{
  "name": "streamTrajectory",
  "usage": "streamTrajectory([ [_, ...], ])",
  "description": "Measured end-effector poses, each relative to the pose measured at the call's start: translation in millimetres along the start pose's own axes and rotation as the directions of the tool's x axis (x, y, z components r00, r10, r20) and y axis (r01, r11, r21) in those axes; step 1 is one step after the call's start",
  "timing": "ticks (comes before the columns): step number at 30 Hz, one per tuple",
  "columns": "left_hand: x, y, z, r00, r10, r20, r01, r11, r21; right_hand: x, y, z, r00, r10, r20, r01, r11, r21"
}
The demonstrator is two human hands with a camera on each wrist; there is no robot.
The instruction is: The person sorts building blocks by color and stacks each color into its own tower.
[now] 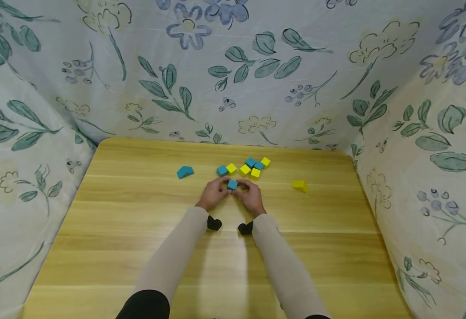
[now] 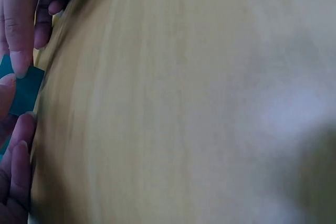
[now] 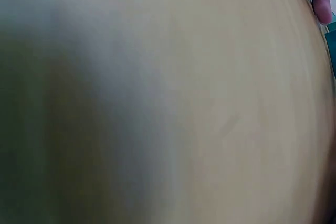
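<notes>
A small blue block (image 1: pixel 232 184) sits between both hands near the middle of the table. My left hand (image 1: pixel 213 195) pinches it from the left, and my right hand (image 1: pixel 250 197) pinches it from the right. In the left wrist view, thumbs from both hands lie on the face of the blue block (image 2: pixel 27 90). At the right edge of the right wrist view, only a sliver of blue block (image 3: pixel 331 48) shows beside fingertips. Whether the block touches the table cannot be told.
Just beyond the hands lie several blue and yellow blocks, among them a blue block (image 1: pixel 222 171) and a yellow block (image 1: pixel 255 173). A blue angular block (image 1: pixel 185 172) lies farther left, a yellow wedge (image 1: pixel 299 185) farther right. Flowered cloth (image 1: pixel 233 88) surrounds the wooden table (image 1: pixel 137 248).
</notes>
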State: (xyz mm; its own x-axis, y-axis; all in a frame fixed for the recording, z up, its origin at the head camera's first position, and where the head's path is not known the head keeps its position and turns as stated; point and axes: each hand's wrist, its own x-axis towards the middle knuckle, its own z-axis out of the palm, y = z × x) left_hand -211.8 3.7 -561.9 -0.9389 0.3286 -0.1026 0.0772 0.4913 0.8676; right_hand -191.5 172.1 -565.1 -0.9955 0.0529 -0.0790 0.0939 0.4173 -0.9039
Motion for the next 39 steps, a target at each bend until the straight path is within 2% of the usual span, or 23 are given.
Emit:
streamTrajectory([
  [5, -1.3, 0.3, 2.7, 1.0, -0.01, -0.027, 0.01, 1.0, -0.012, 1, 4, 2, 1.0, -0.021, -0.012, 0.022, 1.0, 0.002],
  [12, -2.9, 1.3, 3.7, 0.997, -0.042, -0.061, 0.042, 0.999, -0.012, 0, 5, 4, 0.998, -0.07, -0.002, 0.069, 0.996, -0.054],
  [17, -3.5, 0.6, 3.0, 0.997, -0.054, -0.061, 0.053, 0.998, -0.022, -1, 5, 4, 0.996, -0.084, 0.014, 0.084, 0.994, -0.073],
  [30, -10.2, -7.4, -3.1, 0.997, 0.034, -0.071, -0.037, 0.999, -0.034, -5, 3, 8, 0.995, -0.085, 0.049, 0.087, 0.995, -0.046],
  [35, -19.8, -14.7, -11.3, 0.992, 0.077, -0.097, -0.08, 0.997, -0.025, -10, -3, 17, 0.995, -0.086, 0.056, 0.087, 0.996, -0.004],
  [39, -30.4, -24.0, -20.9, 0.99, 0.079, -0.114, -0.082, 0.996, -0.02, -14, -8, 29, 0.992, -0.091, 0.089, 0.09, 0.996, 0.012],
])
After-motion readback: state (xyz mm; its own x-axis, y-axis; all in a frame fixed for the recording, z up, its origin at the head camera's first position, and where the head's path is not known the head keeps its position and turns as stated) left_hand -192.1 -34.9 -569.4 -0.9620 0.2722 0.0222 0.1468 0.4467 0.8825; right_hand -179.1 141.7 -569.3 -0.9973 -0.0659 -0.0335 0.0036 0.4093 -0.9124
